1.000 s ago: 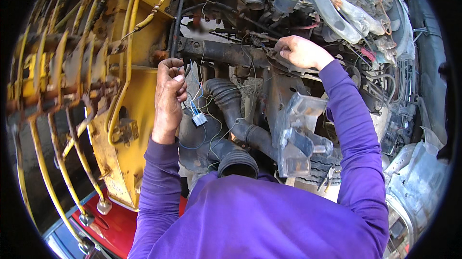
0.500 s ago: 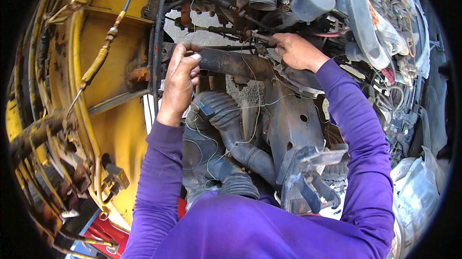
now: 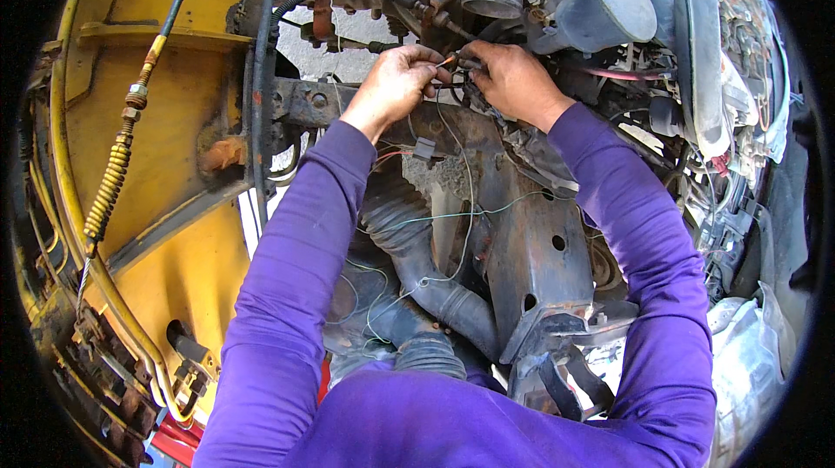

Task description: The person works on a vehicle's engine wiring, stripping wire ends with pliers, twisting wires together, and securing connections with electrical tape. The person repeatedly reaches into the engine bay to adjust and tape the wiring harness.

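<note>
both hands up top centre, meeting at a wire bundle (image 3: 452, 63). left hand (image 3: 393, 85) fingers pinched on an orange wire tip (image 3: 445, 60). right hand (image 3: 513, 81) curled round the bundle; its fingertips hidden, grip hard to tell. grey hose (image 3: 417, 259) below, partly behind sleeves.

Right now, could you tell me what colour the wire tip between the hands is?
Orange wire tip, seen in the head view.

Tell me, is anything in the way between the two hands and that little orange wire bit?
Nothing visible is. The left hand and right hand meet at the orange wire end, fingertips already on it and the dark wires beside it. The grey ribbed hose and rusty bracket lie lower down, clear of the hands.
</note>
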